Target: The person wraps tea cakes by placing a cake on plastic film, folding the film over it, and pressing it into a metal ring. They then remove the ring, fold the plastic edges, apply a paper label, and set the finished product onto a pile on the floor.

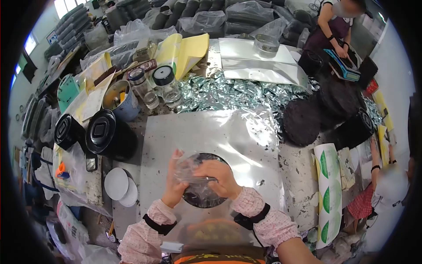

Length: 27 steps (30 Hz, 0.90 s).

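Note:
A dark round disc (pixel 205 199) lies on the shiny metal sheet (pixel 167 132) right in front of me. Crumpled clear plastic film (pixel 188 168) is bunched above its left part, between my two hands. My left hand (pixel 174 181) grips the film from the left, fingers pointing up and thumb reaching across toward the disc. From the right, my right hand (pixel 220 178) curls its fingers over the bunched film, partly covering the disc. Both wrists have black bands over pink patterned sleeves.
Black lidded canisters (pixel 110 134) stand left, near white round discs (pixel 117 184). Glass jars (pixel 166 88) and crumpled foil (pixel 228 90) are behind the sheet. Dark round cakes (pixel 301 122) and a green-printed label roll (pixel 327 198) sit right. Co-workers are at right, one at a scale (pixel 342 66).

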Tool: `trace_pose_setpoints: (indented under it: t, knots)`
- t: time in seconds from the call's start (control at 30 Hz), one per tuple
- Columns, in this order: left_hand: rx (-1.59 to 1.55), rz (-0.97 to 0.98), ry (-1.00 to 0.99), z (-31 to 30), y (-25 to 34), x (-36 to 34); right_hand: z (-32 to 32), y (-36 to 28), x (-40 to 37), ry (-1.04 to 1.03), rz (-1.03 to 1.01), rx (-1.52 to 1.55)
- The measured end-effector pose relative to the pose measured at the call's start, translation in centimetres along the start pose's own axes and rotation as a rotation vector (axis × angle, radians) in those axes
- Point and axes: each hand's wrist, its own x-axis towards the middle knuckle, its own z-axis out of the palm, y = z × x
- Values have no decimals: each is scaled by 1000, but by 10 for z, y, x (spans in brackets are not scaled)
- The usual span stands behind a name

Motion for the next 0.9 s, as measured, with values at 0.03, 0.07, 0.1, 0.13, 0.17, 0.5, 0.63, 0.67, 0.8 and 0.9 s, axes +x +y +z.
trace_pose_setpoints:
  t: [0.03,0.07,0.1,0.13,0.17,0.5,0.63,0.67,0.8,0.9]
  knots:
    - [-2,-1,-56,5,19,6,0,9,-12,19,78,116]
    - [-13,-11,-110,10,27,7,1,15,-28,36,171,229]
    - [285,78,-168,1,8,6,4,12,-32,223,399,392]
    - [489,97,-180,7,5,-1,2,-1,-21,382,570,337]
    - [693,126,-193,15,7,-4,5,-14,-18,371,525,123]
    - [1137,89,-547,35,33,9,-3,-21,-34,-200,542,-299]
    - [1332,75,-592,39,25,7,-58,-9,-15,-173,832,28]
    - [1332,71,-587,38,25,8,-81,3,-2,-16,667,-326]
    - [1317,64,-575,40,27,8,-195,99,32,377,556,-756]
    - [1305,43,-532,41,30,8,-216,165,26,333,482,-1131]
